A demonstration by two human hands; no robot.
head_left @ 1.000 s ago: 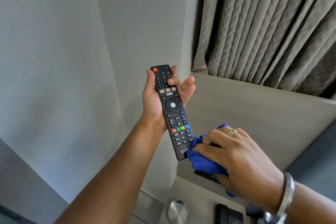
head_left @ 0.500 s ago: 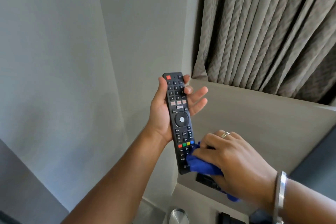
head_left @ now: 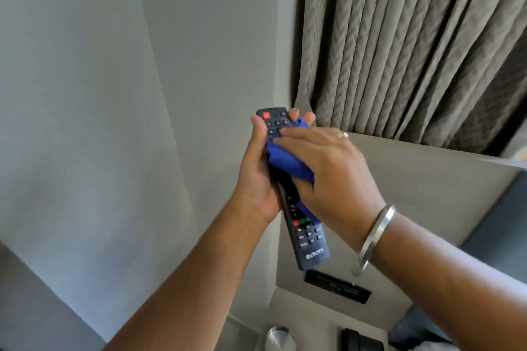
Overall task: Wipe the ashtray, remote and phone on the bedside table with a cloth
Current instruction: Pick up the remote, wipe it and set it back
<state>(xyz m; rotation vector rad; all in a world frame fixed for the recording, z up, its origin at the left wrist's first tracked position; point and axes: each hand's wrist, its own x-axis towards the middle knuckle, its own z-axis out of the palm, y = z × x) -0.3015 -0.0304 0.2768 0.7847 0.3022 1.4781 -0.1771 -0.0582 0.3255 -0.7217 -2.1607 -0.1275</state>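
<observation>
Head view: the person is holding the black remote [head_left: 288, 191] up in front of a grey wall [head_left: 114, 94], buttons facing the camera, its top end highest and its bottom end tilting down toward the right. The left hand [head_left: 258, 177] is wrapping the remote's upper half from behind, grip closing on it, thumb lying along the left edge. The right hand [head_left: 328, 177] is pressing a blue cloth [head_left: 285, 159] flat against the middle of the button face, grip closing on the cloth; a ring and a metal bangle [head_left: 376, 236] are showing. Below, on the counter [head_left: 302, 316], a round metal ashtray [head_left: 279, 338] and a dark phone [head_left: 362, 340] are sitting near each other. A pleated curtain [head_left: 413, 43] is hanging at upper right.
</observation>
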